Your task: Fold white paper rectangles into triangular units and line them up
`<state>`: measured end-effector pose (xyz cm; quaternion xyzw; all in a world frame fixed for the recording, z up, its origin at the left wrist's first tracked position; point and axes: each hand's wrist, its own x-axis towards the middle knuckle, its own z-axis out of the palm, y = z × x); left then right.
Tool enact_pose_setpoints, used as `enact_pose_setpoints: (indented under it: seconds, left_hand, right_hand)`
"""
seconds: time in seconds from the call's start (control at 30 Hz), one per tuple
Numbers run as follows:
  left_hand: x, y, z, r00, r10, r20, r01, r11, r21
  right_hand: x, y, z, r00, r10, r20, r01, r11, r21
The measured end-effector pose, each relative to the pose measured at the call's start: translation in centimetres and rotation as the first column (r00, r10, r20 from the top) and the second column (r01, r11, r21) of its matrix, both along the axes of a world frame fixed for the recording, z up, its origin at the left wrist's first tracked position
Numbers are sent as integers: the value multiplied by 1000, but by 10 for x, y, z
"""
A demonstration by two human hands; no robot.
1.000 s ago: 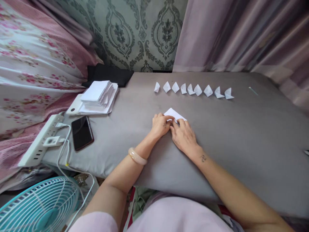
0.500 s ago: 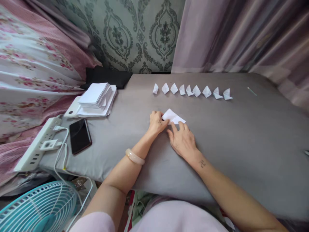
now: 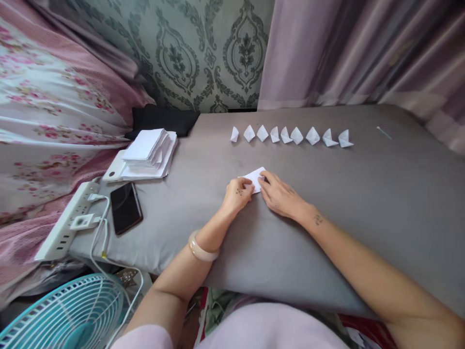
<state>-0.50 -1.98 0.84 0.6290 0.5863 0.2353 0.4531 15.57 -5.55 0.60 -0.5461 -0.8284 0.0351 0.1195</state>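
Observation:
Between my hands is a small folded sheet of white paper [image 3: 256,180], just above or on the grey-covered table [image 3: 203,203]. My left hand [image 3: 238,193], with a pale bangle [image 3: 202,247] on its forearm, pinches the paper's left side between thumb and fingers. At the right edge, my right hand [image 3: 279,193] grips the paper with its thumb and fingertips. Part of the paper is hidden behind the left fingers. Beyond it stands a row of several folded white paper pieces, among them one at the left end [image 3: 234,134] and one at the right end [image 3: 345,139].
A stack of white paper [image 3: 145,150] lies at the left, near a black cloth [image 3: 167,120]. Closer are a phone [image 3: 126,208] and a white power strip [image 3: 69,220] with cables. A blue fan [image 3: 72,315] stands below the table edge. A thin stick [image 3: 384,133] lies far right.
The paper has gone from a wide triangle lying flat to a narrower, turned shape. My right hand has moved from its lower edge to grip its right side. The view has shifted slightly.

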Motion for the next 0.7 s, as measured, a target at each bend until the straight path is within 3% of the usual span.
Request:
enact_pose_setpoints:
  seconds: [0.1,0.27,0.4,0.57,0.7]
  left_hand:
    - [0,-6,5,999,-44,12,44,999,-18]
    - [-5,-9,12,973,-206,-103,207,978,-1]
    - [-5,-12,7,938,-232,-257,282,943,178]
    - [-9,-12,0,882,-138,-452,366,803,469]
    - [-14,-8,6,808,-115,-578,491,672,554]
  right_hand:
    - [8,3,2,998,64,-23,-64,998,-3]
    - [13,-6,-5,991,69,-111,-68,998,19]
    - [17,-10,-6,982,107,-156,-106,994,18]
    - [18,-8,1,982,156,-102,-156,988,16]
    - [21,-3,-1,975,176,-133,-175,984,24]
